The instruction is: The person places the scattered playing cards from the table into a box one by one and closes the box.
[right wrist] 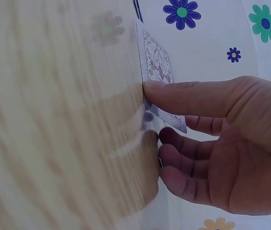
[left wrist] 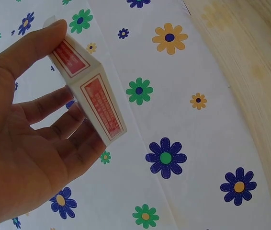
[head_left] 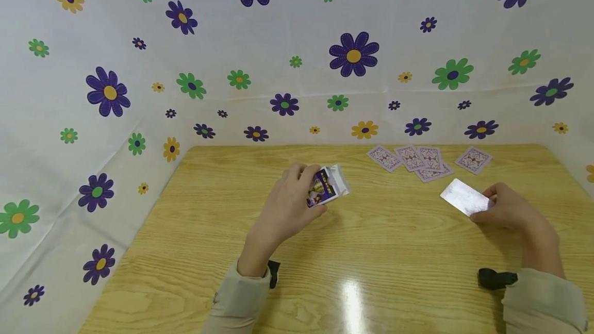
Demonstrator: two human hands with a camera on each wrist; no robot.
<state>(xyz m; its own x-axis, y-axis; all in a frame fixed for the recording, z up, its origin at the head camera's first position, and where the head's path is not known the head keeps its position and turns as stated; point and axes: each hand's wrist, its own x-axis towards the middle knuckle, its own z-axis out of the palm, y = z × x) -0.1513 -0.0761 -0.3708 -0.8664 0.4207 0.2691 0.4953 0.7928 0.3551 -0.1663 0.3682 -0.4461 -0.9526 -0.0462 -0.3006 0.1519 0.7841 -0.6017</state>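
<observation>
Here the left hand clasps the card box, the right hand pinches a card near the spread cards.

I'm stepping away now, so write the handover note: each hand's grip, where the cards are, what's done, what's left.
Left hand: grip closed round the card pack, held above the wooden table.
Right hand: pinches a single card by one end, just over the table.
Done: five dealt cards lie face down near the table's far edge, some overlapping.
Left: the single card is not yet set down; how many remain in the pack cannot be told.
</observation>
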